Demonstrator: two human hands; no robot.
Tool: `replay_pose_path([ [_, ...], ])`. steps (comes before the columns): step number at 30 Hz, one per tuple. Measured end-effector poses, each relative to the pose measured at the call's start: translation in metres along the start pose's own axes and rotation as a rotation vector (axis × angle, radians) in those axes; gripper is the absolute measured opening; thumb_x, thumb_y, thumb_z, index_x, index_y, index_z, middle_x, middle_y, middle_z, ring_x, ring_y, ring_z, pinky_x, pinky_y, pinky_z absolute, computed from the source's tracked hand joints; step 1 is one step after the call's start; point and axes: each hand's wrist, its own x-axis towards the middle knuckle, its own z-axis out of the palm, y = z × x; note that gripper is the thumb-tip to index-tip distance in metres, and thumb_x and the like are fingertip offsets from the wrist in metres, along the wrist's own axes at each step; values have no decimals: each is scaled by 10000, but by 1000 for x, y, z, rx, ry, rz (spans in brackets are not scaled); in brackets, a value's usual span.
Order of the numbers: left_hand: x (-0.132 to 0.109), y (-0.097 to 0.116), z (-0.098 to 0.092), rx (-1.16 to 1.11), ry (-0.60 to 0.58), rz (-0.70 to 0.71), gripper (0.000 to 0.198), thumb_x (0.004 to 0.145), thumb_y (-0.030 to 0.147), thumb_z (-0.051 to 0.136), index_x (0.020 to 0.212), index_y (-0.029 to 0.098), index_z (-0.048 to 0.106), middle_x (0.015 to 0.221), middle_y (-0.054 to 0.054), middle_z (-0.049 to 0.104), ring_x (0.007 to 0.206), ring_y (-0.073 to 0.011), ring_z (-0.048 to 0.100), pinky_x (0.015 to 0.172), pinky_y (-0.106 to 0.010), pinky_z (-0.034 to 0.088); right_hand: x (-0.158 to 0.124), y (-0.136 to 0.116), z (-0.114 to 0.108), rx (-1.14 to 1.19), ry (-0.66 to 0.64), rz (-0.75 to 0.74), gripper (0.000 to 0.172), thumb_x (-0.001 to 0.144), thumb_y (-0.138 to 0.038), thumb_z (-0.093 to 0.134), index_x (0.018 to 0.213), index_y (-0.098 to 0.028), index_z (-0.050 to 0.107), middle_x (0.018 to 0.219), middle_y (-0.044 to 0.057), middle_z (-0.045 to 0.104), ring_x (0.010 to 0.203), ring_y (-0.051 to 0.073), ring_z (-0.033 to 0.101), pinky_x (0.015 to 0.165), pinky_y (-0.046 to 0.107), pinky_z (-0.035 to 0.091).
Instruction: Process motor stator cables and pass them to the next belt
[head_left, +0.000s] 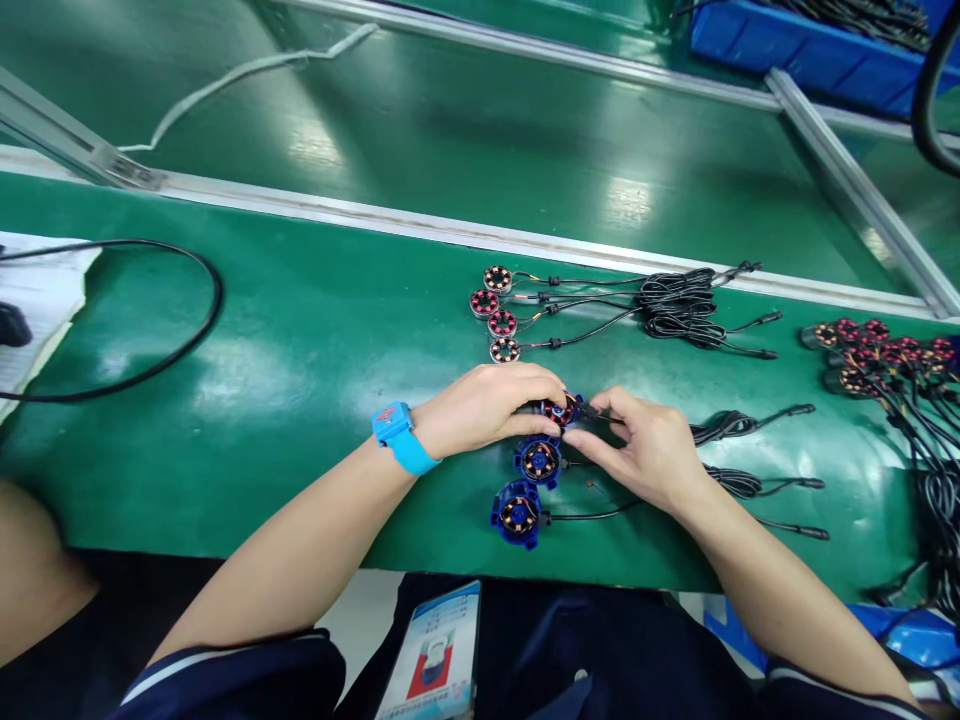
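My left hand (502, 405), with a blue strap at its wrist, pinches a blue motor housing (571, 408) that has a wound motor coil inside. Just right of it, my right hand (649, 440) has thumb and fingers closed on the black cable (611, 418) where it leaves that housing. Two more blue housings with coils, one (540, 460) directly below and another (517, 514) nearer the front edge, lie on the green table with cables running right. My fingers partly cover the held housing.
Several loose motor coils (502, 322) with bundled black cables (679, 305) lie beyond my hands. More coils (885, 350) are piled at the right. A black cable loop (214, 300) and papers (45, 310) lie left. A metal rail (337, 215) crosses behind; a blue bin (810, 60) stands farther back.
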Motion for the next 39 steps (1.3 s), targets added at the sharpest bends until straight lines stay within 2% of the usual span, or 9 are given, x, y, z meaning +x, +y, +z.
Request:
replay_pose_path([
  [4,0,1,0,-7,-11,0,291,957,427,615,1131,198,656,1208,-64,667,1136,-195,626,997,-308,483,4,6,-13,-46,-82,-14,403,1060,-367,337,797,-212,600,692,18,630,669,165,604,603,291,367],
  [9,1,2,0,-13,-26,4,296,947,434,621,1119,196,658,1200,-57,663,1110,-187,629,974,-291,478,4,13,-13,-42,18,-4,241,1029,-354,487,935,-222,665,829,9,692,760,173,592,700,296,413],
  [13,0,3,-1,-25,-36,3,269,943,420,633,1096,201,661,1195,-49,664,1101,-173,629,967,-272,474,4,13,-16,-35,-73,-24,317,1040,-374,468,854,-223,677,745,8,682,672,174,530,674,319,404],
  [15,0,4,-1,-29,-40,0,270,943,429,631,1091,205,664,1195,-53,665,1096,-176,632,962,-275,478,5,11,-17,30,-93,-34,285,1028,-354,505,835,-222,669,755,-1,692,659,161,537,684,317,425],
  [20,1,6,-2,-44,-62,-10,304,951,473,607,1089,209,671,1188,-60,663,1090,-186,635,954,-284,482,6,9,-12,-35,120,-128,94,979,-278,609,1022,-218,667,884,19,729,768,176,626,734,333,488],
  [23,1,7,-2,-37,-69,-18,309,947,476,609,1089,209,669,1183,-59,660,1083,-186,635,941,-276,483,5,8,-6,-140,264,-249,135,958,-179,629,1088,-212,645,951,32,746,811,179,672,777,339,510],
  [27,0,12,-1,-16,-53,-31,290,943,442,629,1096,196,647,1147,-49,663,1063,-178,635,931,-271,488,2,1,-4,-116,319,-310,210,925,-124,662,1103,-232,643,958,23,753,837,174,707,787,330,550],
  [33,-2,19,5,96,23,-108,273,945,399,644,1099,176,620,1119,-50,651,1035,-182,635,923,-294,503,-4,-3,3,24,249,-348,182,923,-97,649,1048,-228,672,965,25,754,878,150,715,783,299,587],
  [39,-1,16,5,139,29,-125,264,927,399,681,1058,178,621,1088,-44,652,1014,-189,638,890,-294,496,-4,7,2,-81,207,-457,146,923,-86,638,1016,-180,700,978,61,748,873,172,700,774,305,594],
])
